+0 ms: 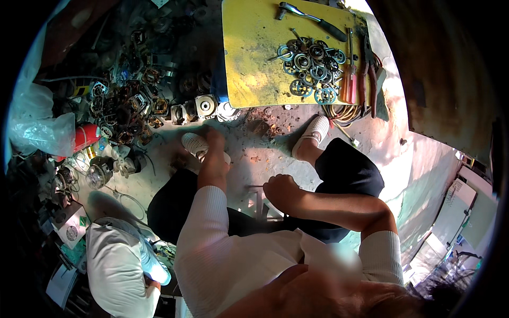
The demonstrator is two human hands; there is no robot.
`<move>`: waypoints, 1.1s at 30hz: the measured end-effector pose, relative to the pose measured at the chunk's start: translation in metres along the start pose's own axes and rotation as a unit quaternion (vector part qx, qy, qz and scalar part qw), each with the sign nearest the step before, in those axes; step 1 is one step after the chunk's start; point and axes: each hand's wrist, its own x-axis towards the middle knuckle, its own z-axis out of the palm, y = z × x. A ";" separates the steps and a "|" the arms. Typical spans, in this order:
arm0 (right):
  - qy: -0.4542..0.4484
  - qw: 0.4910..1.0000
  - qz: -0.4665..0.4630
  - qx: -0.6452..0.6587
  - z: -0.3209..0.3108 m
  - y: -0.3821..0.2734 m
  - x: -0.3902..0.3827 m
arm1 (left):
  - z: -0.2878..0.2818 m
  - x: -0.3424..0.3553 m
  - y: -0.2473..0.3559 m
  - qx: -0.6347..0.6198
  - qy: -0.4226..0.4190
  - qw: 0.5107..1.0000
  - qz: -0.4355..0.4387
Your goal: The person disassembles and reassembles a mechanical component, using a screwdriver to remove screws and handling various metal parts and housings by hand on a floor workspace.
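My left hand (214, 138) is extended beside a white perforated slipper (193, 140), near metal motor housings (205, 106); its fingers are hard to make out. My right hand (281, 188) is curled into a fist above my lap, with a thin metal bar (254, 186) at its knuckles; whatever it holds is unclear. Beyond my feet, a yellow board (244, 63) bears a pile of small rings and gears (315, 66), a ratchet (328, 29), a red-handled screwdriver (351, 85) and red-handled pliers (371, 79).
Motor parts (132, 100) pile up at upper left, beside plastic bags (42, 132) and a red container (85, 137). Another person (116, 265) in white is at lower left. Coiled hoses (339, 114) lie under the board's edge. A rusty panel (440, 79) and pale boards (450, 212) line the right.
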 end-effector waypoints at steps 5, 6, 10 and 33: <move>0.009 0.998 0.032 0.051 0.006 0.005 -0.003 | -0.021 -0.016 0.047 -0.178 0.153 0.959 -0.158; 0.012 0.997 0.034 0.066 0.006 0.005 -0.004 | -0.022 -0.019 0.048 -0.213 0.167 0.947 -0.172; 0.014 0.997 0.023 0.067 0.009 0.008 -0.003 | 0.005 -0.011 0.037 -0.223 0.220 0.926 -0.211; 0.008 0.996 -0.039 -0.082 -0.010 -0.016 0.030 | -0.170 -0.123 0.098 -0.215 -0.033 0.971 0.101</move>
